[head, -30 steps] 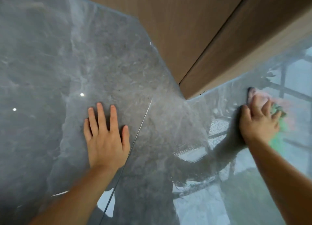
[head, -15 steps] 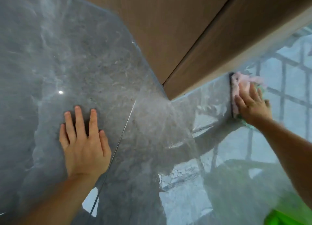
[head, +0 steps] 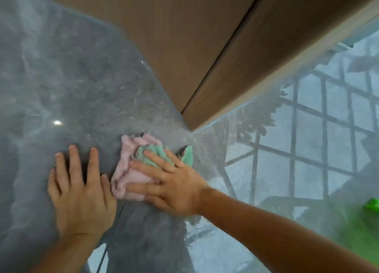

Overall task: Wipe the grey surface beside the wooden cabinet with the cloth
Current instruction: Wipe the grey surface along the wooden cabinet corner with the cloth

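From the head camera I see a glossy grey marbled stone surface point(head: 71, 92) meeting a brown wooden cabinet point(head: 184, 37) at upper right, with a window grid mirrored in the polish. My left hand point(head: 80, 192) lies flat, fingers spread, holding nothing. My right hand point(head: 170, 182) presses a crumpled pink and green cloth point(head: 133, 170) flat against the stone, just below the cabinet's corner and beside the left hand. My right palm hides part of the cloth; motion blurs both hands. A bright green shape point(head: 371, 205) at the right edge is cut off.

Wooden cabinet point(head: 184, 37) fills the upper centre of the frame; a window grid reflection point(head: 307, 139) shows at right; a light glint point(head: 57, 122) at left.
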The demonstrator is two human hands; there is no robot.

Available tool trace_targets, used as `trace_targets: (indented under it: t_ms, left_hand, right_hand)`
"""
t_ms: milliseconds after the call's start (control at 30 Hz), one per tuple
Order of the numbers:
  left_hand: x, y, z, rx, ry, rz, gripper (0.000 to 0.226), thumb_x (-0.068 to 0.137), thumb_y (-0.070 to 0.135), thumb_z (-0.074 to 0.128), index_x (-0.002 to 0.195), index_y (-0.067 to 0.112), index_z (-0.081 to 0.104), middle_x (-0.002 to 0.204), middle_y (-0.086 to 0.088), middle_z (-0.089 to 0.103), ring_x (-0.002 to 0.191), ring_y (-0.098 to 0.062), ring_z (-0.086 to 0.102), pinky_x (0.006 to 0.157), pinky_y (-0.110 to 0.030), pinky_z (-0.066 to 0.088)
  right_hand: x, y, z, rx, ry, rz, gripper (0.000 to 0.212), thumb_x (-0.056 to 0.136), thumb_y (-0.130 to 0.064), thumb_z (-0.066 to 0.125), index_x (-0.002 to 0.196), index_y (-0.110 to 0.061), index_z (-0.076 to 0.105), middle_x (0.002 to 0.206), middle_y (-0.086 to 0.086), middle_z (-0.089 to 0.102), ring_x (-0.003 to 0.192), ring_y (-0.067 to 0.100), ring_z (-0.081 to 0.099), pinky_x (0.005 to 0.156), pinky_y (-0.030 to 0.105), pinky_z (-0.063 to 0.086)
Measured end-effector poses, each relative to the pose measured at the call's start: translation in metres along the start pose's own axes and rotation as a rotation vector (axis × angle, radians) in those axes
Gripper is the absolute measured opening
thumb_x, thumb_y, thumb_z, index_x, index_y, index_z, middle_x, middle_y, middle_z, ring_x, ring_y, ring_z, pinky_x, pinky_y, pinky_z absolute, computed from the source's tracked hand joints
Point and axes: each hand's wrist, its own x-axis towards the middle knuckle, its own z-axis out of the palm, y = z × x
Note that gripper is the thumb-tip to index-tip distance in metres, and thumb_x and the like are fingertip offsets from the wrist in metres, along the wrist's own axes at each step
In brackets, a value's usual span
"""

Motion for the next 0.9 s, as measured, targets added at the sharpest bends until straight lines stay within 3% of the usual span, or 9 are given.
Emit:
trace_targets:
  t_ms: [133,267,367,467,567,633,767,900]
  left_hand:
    - [0.001,-0.004,0.002,0.024,-0.014,0.0,0.059,0.097,0.034,0.032,0.153,0.016,0.038,0.165,-0.02,0.027,0.152,-0.043,0.022,0.119,-0.055,0.018]
    - [0.002,-0.004,0.004,0.022,-0.007,-0.023,0.06,0.094,0.031,0.036,0.152,0.016,0.04,0.164,-0.019,0.029,0.152,-0.041,0.023,0.12,-0.055,0.02]
    - [0.005,-0.002,-0.003,0.023,-0.038,-0.02,0.059,0.095,0.031,0.037,0.152,0.015,0.04,0.164,-0.02,0.029,0.152,-0.042,0.024,0.12,-0.057,0.021]
    - [0.006,0.0,-0.007,0.033,-0.05,-0.017,0.06,0.095,0.03,0.038,0.152,0.014,0.041,0.164,-0.02,0.029,0.152,-0.044,0.024,0.12,-0.056,0.019]
    - [0.007,-0.004,-0.004,0.048,-0.043,-0.005,0.06,0.094,0.031,0.038,0.151,0.014,0.041,0.163,-0.021,0.029,0.151,-0.044,0.024,0.121,-0.055,0.018]
    - [0.006,-0.006,-0.003,0.066,-0.041,-0.007,0.06,0.094,0.032,0.036,0.151,0.014,0.041,0.163,-0.021,0.029,0.151,-0.044,0.023,0.121,-0.055,0.017]
    - [0.006,-0.005,-0.008,0.063,-0.047,-0.003,0.061,0.094,0.031,0.036,0.152,0.014,0.039,0.164,-0.022,0.029,0.152,-0.044,0.023,0.121,-0.055,0.017]
    - [0.005,-0.008,-0.006,0.035,-0.054,-0.025,0.06,0.095,0.032,0.034,0.152,0.015,0.039,0.165,-0.019,0.028,0.153,-0.041,0.022,0.121,-0.055,0.019]
  right_hand:
    - [0.119,0.046,-0.029,0.178,0.146,0.498,0.054,0.103,-0.046,0.027,0.156,-0.043,0.015,0.169,0.001,-0.001,0.155,0.031,-0.008,0.124,0.055,-0.001]
    - [0.211,0.058,-0.063,0.17,0.111,0.415,0.058,0.101,-0.041,0.031,0.156,-0.041,0.013,0.169,0.001,-0.001,0.155,0.034,-0.005,0.123,0.055,-0.001]
    - [0.152,0.06,-0.056,0.112,0.158,0.36,0.054,0.105,-0.038,0.032,0.157,-0.036,0.018,0.169,0.004,0.003,0.155,0.032,-0.001,0.124,0.052,0.005]
    - [0.007,0.013,-0.01,0.065,0.227,0.428,0.052,0.103,-0.034,0.04,0.153,-0.026,0.034,0.166,0.015,0.017,0.154,0.037,0.01,0.12,0.056,0.021]
    - [-0.108,-0.056,0.031,0.059,0.123,0.624,0.055,0.095,-0.033,0.043,0.15,-0.027,0.04,0.16,0.019,0.032,0.153,0.041,0.014,0.112,0.059,0.032]
    - [-0.111,-0.07,0.039,0.032,0.097,0.605,0.056,0.093,-0.036,0.044,0.148,-0.029,0.039,0.151,0.021,0.047,0.153,0.038,0.014,0.113,0.058,0.03]
    - [0.049,-0.011,-0.01,0.037,0.193,0.29,0.061,0.097,-0.04,0.042,0.155,-0.03,0.026,0.165,0.011,0.023,0.153,0.039,0.012,0.124,0.056,0.013]
    - [0.203,0.051,-0.059,0.168,0.201,0.554,0.059,0.102,-0.036,0.03,0.158,-0.033,0.012,0.17,0.003,0.0,0.155,0.033,-0.003,0.124,0.054,0.002]
